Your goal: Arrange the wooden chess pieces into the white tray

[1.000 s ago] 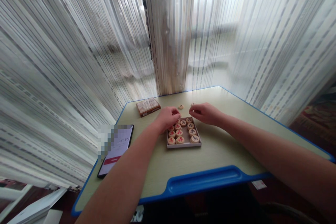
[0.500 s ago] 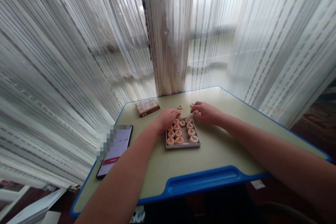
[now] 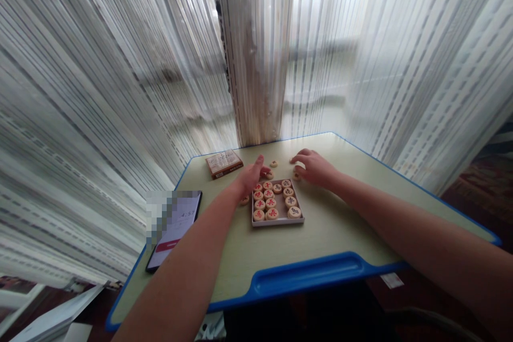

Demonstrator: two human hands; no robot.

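Observation:
My left hand (image 3: 251, 177) is over the far left corner of a shallow box (image 3: 278, 223), its fingers apart. A xiangqi piece (image 3: 270, 175) lies on the table by its fingertips. My right hand (image 3: 315, 164) is beyond the box's far right corner, thumb and fingers spread. Under its thumb side shows a partly covered xiangqi piece (image 3: 296, 176), and another small piece edge is at its fingertips. In the box, red-marked pieces (image 3: 271, 203) fill the left columns and dark-marked pieces (image 3: 290, 202) line the right and part of the far side.
One loose piece (image 3: 274, 163) lies between my hands, and another (image 3: 244, 200) sits left of the box. A brown patterned box (image 3: 224, 163) is at the far left. A phone (image 3: 176, 232) showing a timer lies left of my forearm. The table (image 3: 328, 235) has a blue rim; curtains hang behind.
My left hand has lifted its fingers and drawn slightly left, uncovering pieces in the box's far left corner. My right hand's thumb and fingers have spread a little.

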